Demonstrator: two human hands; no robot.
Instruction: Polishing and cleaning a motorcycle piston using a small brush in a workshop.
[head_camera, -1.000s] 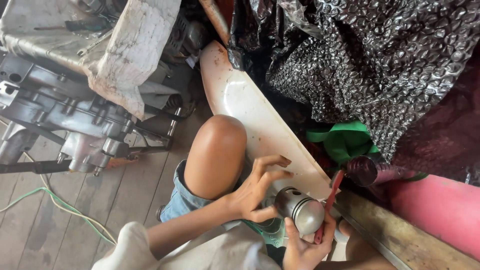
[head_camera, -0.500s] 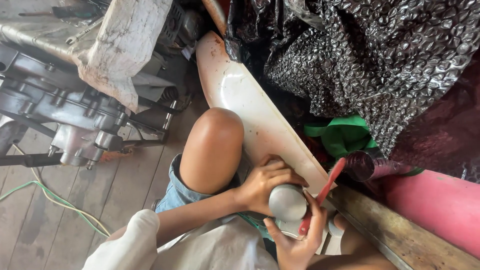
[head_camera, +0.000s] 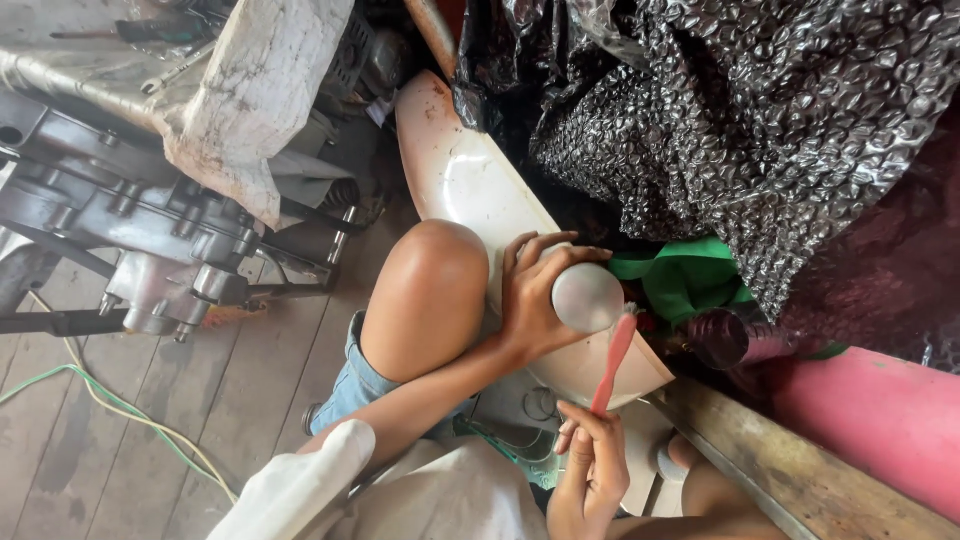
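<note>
While closed: piston (head_camera: 588, 297), toothbrush (head_camera: 612, 362).

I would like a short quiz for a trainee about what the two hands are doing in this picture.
1. True or false: the left hand holds the round grey metal part.
2. What does the right hand hold? A: red toothbrush; B: hammer; C: cloth.
3. Fill in: the brush tip meets the metal part at its ____ edge.

Key: 1 true; 2 A; 3 lower right.
</note>
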